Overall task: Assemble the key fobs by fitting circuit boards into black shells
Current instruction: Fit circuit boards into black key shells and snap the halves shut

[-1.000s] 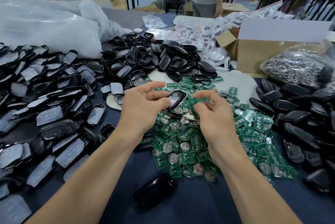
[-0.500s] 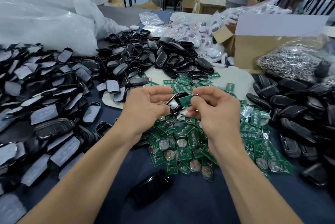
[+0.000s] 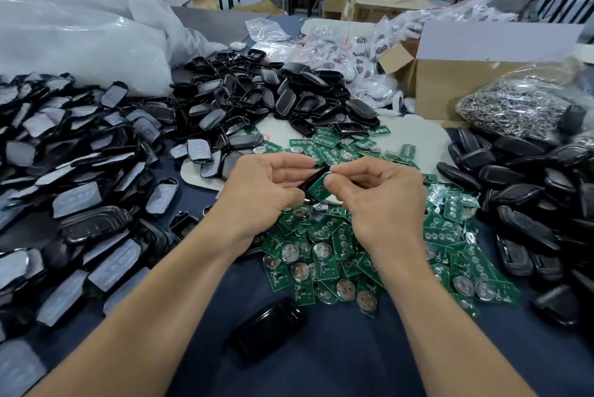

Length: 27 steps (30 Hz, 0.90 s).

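Observation:
My left hand (image 3: 262, 196) grips a black key fob shell (image 3: 311, 178) above the middle of the table. My right hand (image 3: 382, 200) pinches a green circuit board (image 3: 318, 188) and holds it against the open side of that shell. The two hands meet over a heap of loose green circuit boards (image 3: 369, 255), many with round silver battery clips. Whether the board sits fully inside the shell is hidden by my fingers.
Black shells lie piled at the back (image 3: 266, 98), at the right (image 3: 527, 191), and with grey pads at the left (image 3: 70, 178). One black shell (image 3: 268, 327) lies alone near me. A cardboard box (image 3: 456, 88), a bag of metal parts (image 3: 520, 107) and white plastic bags (image 3: 80, 43) stand behind.
Both hands have lifted off the board heap and come together. The shell has turned edge-on, and the green board has moved from beside it to against its opening.

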Motion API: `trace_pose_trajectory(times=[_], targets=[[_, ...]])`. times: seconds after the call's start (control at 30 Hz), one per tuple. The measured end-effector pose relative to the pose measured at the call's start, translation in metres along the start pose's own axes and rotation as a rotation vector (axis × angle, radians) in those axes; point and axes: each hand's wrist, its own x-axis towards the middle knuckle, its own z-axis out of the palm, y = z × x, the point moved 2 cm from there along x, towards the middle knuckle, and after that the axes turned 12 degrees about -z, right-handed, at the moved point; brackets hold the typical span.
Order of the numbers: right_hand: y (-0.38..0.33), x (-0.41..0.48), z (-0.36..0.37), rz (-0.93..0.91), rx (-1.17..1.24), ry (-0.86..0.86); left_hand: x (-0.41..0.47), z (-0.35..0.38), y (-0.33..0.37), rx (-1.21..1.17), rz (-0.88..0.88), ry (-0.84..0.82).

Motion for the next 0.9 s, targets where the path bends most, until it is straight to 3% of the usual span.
trace_pose_trajectory(times=[0.2, 0.43, 0.67, 0.83, 0.9], targets=[[0.002, 0.000, -0.001, -0.008, -0.034, 0.036, -0.002, 0.001, -0.001, -0.062, -0.023, -0.015], [-0.005, -0.005, -0.001, -0.155, -0.162, 0.088, -0.003, 0.003, 0.001, -0.197, -0.081, -0.039], [-0.008, -0.008, 0.004, -0.280, -0.324, 0.080, -0.008, 0.004, 0.003, -0.182, -0.086, 0.064], [-0.001, -0.003, 0.003, -0.093, -0.219, 0.080, -0.010, 0.006, 0.007, -0.264, -0.055, 0.129], [0.005, 0.000, 0.006, 0.039, 0.026, -0.007, -0.009, 0.007, 0.008, -0.304, -0.041, 0.130]])
